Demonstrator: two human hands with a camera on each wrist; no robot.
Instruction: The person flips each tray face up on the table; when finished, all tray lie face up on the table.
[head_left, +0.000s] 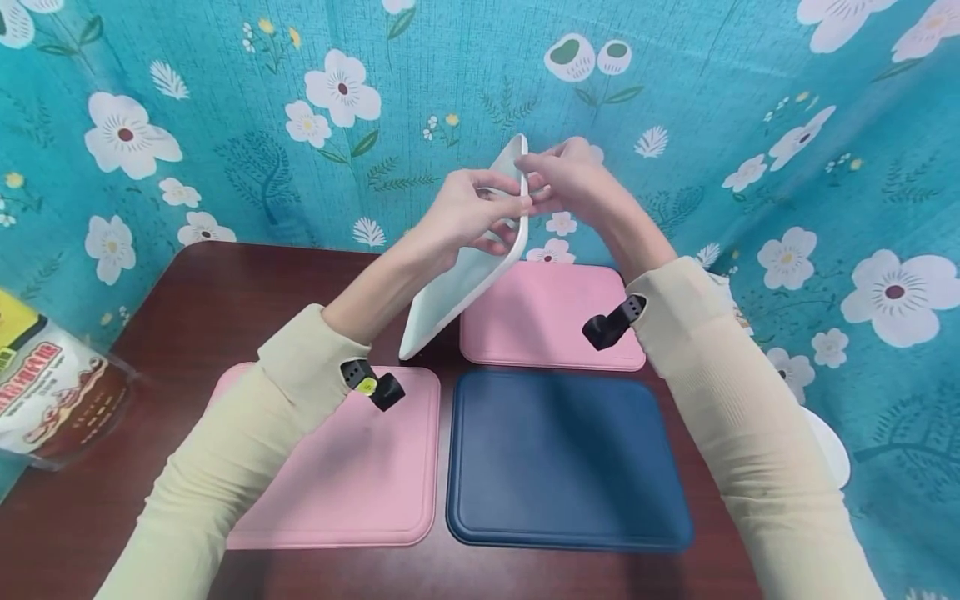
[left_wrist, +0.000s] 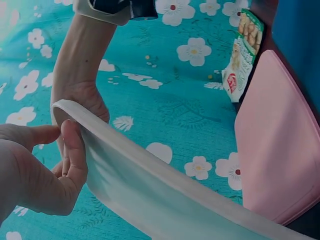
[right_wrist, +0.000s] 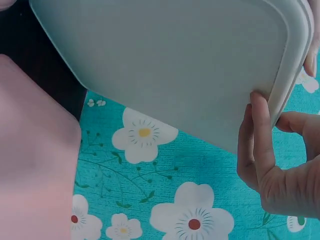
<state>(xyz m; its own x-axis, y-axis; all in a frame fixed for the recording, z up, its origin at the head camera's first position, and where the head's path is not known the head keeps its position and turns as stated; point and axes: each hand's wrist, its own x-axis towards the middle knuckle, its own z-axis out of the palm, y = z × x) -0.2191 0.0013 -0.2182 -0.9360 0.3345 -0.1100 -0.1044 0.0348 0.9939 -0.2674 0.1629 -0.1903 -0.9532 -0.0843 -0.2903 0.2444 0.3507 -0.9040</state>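
A pale white rectangular tray with a raised rim stands tilted on edge, its upper corner lifted and its lower corner close to the dark table. The left hand pinches the rim near that upper corner, thumb on one face and fingers on the other. Just above and to the right, the right hand grips the same edge, its fingertips against the tray's broad face in the right wrist view. Both hands are close together. Behind the tray lies a pink tray, partly covered by it in the head view.
A second pink tray lies front left, beside a navy tray. At far left stands a printed food packet. A snack bag lies near the back pink tray. A flowered blue cloth hangs behind the table.
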